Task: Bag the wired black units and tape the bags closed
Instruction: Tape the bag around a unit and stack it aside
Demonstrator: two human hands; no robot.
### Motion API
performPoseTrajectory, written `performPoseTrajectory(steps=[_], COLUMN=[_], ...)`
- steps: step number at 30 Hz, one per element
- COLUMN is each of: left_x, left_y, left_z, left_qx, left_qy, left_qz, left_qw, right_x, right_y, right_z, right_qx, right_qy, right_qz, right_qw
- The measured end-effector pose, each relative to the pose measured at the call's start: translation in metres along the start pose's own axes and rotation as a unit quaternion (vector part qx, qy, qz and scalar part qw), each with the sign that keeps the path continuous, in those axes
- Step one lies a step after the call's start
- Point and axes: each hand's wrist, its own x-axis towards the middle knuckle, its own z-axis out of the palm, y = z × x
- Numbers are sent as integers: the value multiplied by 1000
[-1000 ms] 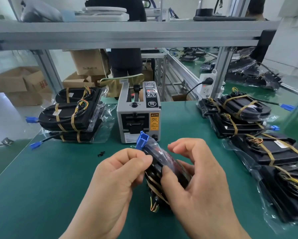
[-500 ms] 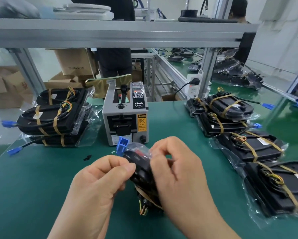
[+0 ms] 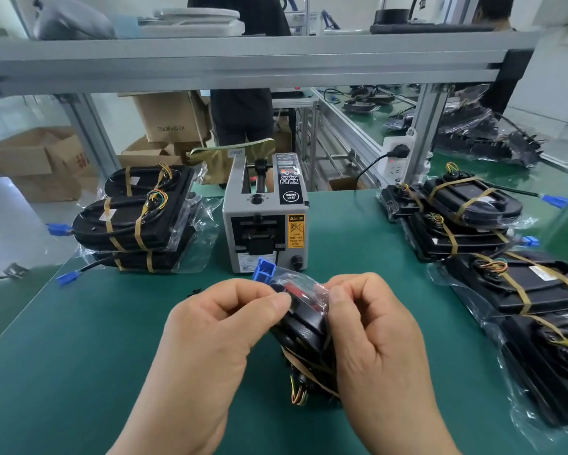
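Note:
A wired black unit point(image 3: 304, 336), bound with tan bands, stands on edge in a clear bag over the green mat. Its blue connector point(image 3: 264, 269) sticks out of the bag's top. My left hand point(image 3: 217, 336) pinches the bag's top edge from the left. My right hand point(image 3: 374, 336) pinches the same crinkled plastic from the right and covers the unit's right side. Coloured wires point(image 3: 298, 394) show at the unit's lower end. The grey tape dispenser point(image 3: 265, 218) stands just behind the hands.
A stack of bagged units point(image 3: 138, 221) lies at the left with blue connectors hanging out. More bagged units point(image 3: 492, 244) run down the right side. An aluminium shelf frame point(image 3: 243, 60) crosses overhead. A person point(image 3: 243, 116) stands behind the bench among cardboard boxes.
Both hands have drawn together at the top of the bag, gathering the plastic over the unit. The right hand's fingers have curled in from their earlier spread.

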Motion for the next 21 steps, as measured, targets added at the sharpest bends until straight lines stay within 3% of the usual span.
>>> performPoseTrajectory(steps=[21], left_x=[0], left_y=[-6], left_z=[9], left_qx=[80], left_qy=[55], left_qz=[57], left_qw=[994], right_x=[-1], right_y=[1], right_z=[-1], right_qx=[-21], right_qy=[1], right_qz=[-15], right_qw=[1000])
